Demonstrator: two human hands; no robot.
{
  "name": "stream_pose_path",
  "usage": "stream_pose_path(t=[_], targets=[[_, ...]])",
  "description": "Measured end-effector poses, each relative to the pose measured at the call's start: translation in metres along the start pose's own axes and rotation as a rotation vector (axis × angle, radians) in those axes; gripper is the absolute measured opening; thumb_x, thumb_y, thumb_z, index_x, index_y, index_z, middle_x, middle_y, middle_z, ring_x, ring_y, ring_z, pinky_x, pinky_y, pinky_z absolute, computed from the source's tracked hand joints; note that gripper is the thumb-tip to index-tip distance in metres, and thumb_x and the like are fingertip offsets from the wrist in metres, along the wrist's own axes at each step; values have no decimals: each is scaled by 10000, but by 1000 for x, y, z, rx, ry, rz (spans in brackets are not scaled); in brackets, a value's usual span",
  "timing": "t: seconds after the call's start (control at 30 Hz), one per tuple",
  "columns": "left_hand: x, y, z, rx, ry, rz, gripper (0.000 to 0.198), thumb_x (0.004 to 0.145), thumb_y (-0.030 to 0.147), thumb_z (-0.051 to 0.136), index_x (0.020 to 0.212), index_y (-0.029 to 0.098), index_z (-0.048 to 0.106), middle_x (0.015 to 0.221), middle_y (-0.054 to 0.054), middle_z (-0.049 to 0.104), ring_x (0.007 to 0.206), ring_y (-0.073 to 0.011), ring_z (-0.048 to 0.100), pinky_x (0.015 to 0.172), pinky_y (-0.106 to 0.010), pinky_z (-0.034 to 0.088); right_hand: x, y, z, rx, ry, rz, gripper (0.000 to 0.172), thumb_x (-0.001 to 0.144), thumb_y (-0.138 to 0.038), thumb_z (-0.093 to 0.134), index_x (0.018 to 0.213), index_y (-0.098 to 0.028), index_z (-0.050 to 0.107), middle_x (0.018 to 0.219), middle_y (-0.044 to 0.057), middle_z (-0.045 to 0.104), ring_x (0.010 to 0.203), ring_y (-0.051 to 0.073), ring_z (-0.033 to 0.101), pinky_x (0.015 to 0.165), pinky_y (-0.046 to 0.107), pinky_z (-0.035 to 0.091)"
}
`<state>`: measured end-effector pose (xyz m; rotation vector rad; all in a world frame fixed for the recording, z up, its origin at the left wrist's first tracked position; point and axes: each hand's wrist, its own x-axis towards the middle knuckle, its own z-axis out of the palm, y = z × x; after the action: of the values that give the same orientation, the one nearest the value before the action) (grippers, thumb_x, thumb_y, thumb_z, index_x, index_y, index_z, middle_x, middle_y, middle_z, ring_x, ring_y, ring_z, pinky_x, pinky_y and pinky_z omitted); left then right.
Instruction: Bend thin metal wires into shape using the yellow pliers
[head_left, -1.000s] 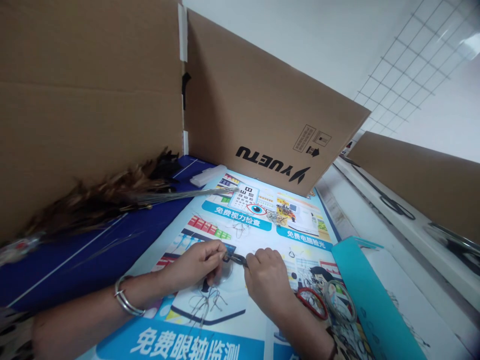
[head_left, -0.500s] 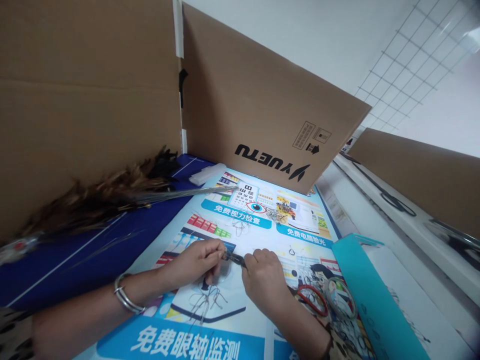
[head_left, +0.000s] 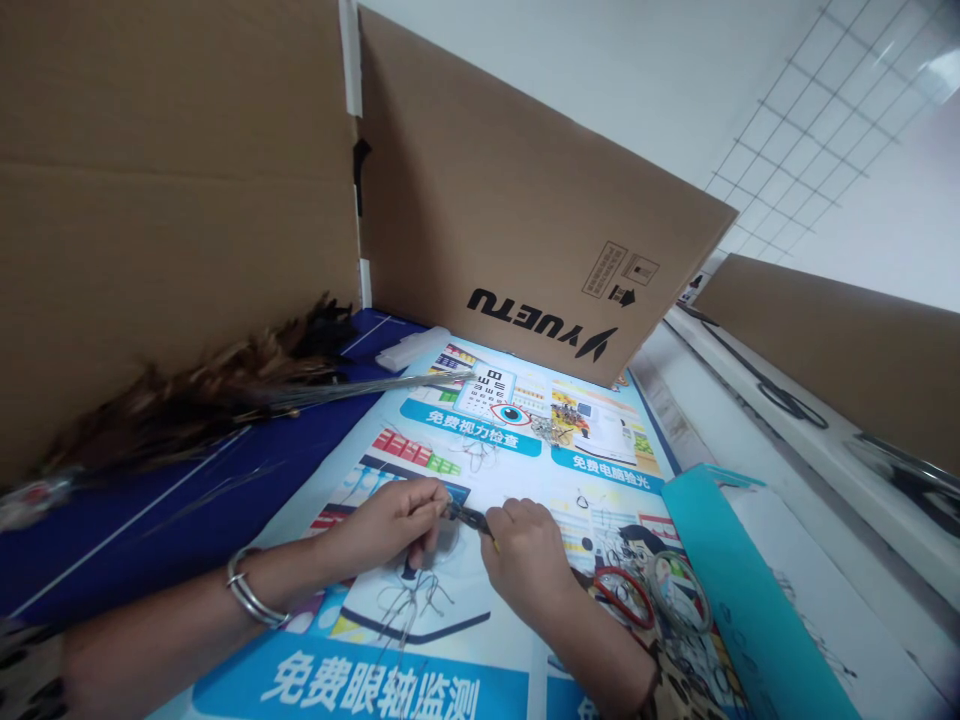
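My right hand [head_left: 525,550] is wrapped round the handles of dark pliers [head_left: 469,516], whose jaws point left. Pinched at the fingertips, my left hand [head_left: 412,515] meets the plier tip. What it holds there is too small to make out. A silver bangle [head_left: 251,590] circles the left wrist. Below the left hand, a loose cluster of thin bent wires [head_left: 416,595] lies on the printed poster [head_left: 517,590]. Beside my right forearm rest a red ring-shaped coil [head_left: 626,598] and a pale coil [head_left: 681,592], with tangled wire near them.
Brown feathers [head_left: 210,385] and long thin rods [head_left: 375,384] lie on the blue cloth at left. Cardboard panels [head_left: 525,200] stand behind the table. A teal box flap [head_left: 750,590] lies at right, and small wire pieces [head_left: 551,430] sit farther back.
The pliers' handle end and my right hand have shifted very slightly. Both hands stay at the same spot, and the camera view has moved a little.
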<state>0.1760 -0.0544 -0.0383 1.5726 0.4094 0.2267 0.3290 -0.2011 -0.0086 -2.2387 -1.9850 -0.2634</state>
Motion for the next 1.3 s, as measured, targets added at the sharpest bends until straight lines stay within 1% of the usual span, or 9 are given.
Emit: stream_pose_path(t=[0.2, 0.33, 0.47, 0.7, 0.83, 1.07, 1.3], targets=[[-1, 3, 1, -1, -11, 8, 225, 924, 369, 462, 779, 197, 458, 581, 40, 627, 440, -110, 576, 428, -193, 369, 1, 0, -2, 46, -61, 36, 45, 830, -201, 564, 829, -186, 606, 824, 38, 622, 777, 194, 545, 659, 288, 333], [-1, 3, 2, -58, -15, 6, 235, 926, 381, 467, 779, 197, 454, 589, 43, 621, 448, -107, 572, 440, -198, 384, 2, 3, -2, 84, -59, 49, 67, 851, -221, 548, 835, -188, 603, 830, 37, 621, 785, 189, 550, 677, 283, 345], [1, 1, 1, -93, -22, 27, 254, 930, 396, 472, 782, 189, 465, 618, 37, 623, 462, -101, 566, 453, -203, 399, 3, 6, -2, 123, -53, 33, 79, 859, -244, 550, 826, -186, 593, 834, 39, 612, 798, 185, 538, 697, 278, 350], [1, 3, 1, -80, -49, 38, 280, 944, 396, 462, 771, 177, 487, 634, 22, 617, 500, -108, 574, 487, -219, 423, 3, 8, 1, 55, 26, -11, 64, 847, -229, 555, 808, -186, 581, 820, 45, 586, 785, 191, 494, 695, 299, 321], [0, 5, 2, -56, -49, 25, 282, 946, 397, 454, 774, 176, 485, 636, 16, 623, 493, -107, 573, 469, -210, 409, 2, 8, 2, 13, 59, -27, 51, 838, -222, 562, 802, -189, 577, 803, 41, 575, 771, 195, 478, 685, 309, 307], [1, 2, 2, -8, -48, 35, 262, 947, 391, 442, 787, 187, 475, 637, 17, 627, 490, -118, 585, 464, -215, 418, 2, 8, 3, 34, 33, -31, 33, 830, -210, 569, 810, -187, 579, 814, 41, 583, 767, 190, 483, 676, 302, 317], [0, 4, 1, 19, -55, 40, 254, 947, 397, 425, 795, 198, 469, 639, 24, 614, 485, -123, 583, 474, -231, 424, 2, 6, -2, 63, -18, -8, 52, 833, -201, 547, 814, -185, 592, 817, 45, 598, 775, 191, 511, 688, 296, 347]])
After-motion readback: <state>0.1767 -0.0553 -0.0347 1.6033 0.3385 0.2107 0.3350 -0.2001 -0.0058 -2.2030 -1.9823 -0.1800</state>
